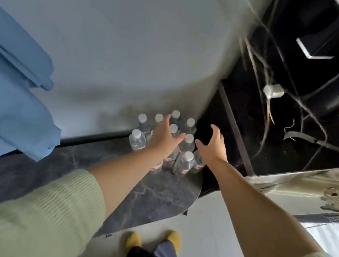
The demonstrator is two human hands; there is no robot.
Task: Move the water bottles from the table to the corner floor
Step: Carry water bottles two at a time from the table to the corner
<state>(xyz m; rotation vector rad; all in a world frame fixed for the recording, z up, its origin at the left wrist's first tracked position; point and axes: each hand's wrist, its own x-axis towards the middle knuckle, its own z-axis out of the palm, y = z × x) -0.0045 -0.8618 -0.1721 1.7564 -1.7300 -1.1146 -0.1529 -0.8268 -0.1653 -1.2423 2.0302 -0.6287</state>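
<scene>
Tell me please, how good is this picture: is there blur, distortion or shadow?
Head view: strong wide-angle distortion bends the wall and the dark table edge; the right hand and the twigs at upper right are motion-blurred; the water bottles are fairly sharp; a soft shadow falls on the wall behind them; both the left hand and the right are open.

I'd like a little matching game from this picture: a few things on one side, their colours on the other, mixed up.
Things:
1. bottle caps
2. sleeves
3. socks
4. cloth at the left

Colours:
a. blue
b. yellow
c. white
d. pale green

Pairs: 1-c, 2-d, 3-b, 4-a
</scene>
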